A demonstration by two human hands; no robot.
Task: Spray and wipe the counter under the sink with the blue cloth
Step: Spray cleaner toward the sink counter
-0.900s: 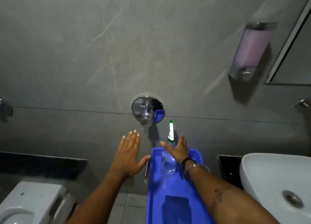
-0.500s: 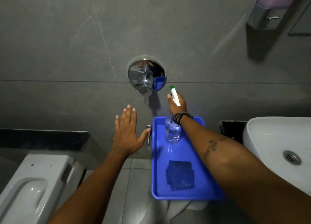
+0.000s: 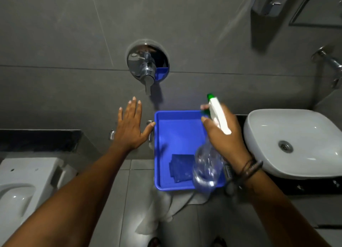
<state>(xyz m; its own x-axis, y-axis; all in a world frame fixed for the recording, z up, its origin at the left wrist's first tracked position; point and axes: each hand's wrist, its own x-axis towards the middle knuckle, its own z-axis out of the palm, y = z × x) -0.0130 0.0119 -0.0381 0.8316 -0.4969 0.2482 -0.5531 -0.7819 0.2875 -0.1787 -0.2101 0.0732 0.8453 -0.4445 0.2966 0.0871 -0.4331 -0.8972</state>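
Lifted clear of the blue tray (image 3: pixel 161 154) since a moment ago, the spray bottle (image 3: pixel 209 165) now hangs in the air, tilted, its clear body lowest and nearest the person, its white head and green nozzle tip pointing up toward the grey wall (image 3: pixel 74 43). Her right hand (image 3: pixel 224 135) is wrapped around the bottle's neck just under the white head, fingers curled closed on it; whether a finger sits on the trigger I cannot tell, as the hand is blurred. Dark bands circle that wrist. Just behind and below the clear body, partly seen beside it, the folded blue cloth (image 3: pixel 180 169) lies flat in the near end of the tray, untouched. White fabric (image 3: pixel 161 209) spills out from under the tray's near edge onto the floor tiles. To the left of the grip, across the tray, the left hand (image 3: pixel 130 129) is held flat with fingers spread and holds nothing, its thumb tip at the tray's far left corner. To the right of the grip sits the white basin (image 3: pixel 296 141) on its dark counter (image 3: pixel 296 187). Farther off, up the wall past the nozzle, is a round chrome valve (image 3: pixel 148 65).
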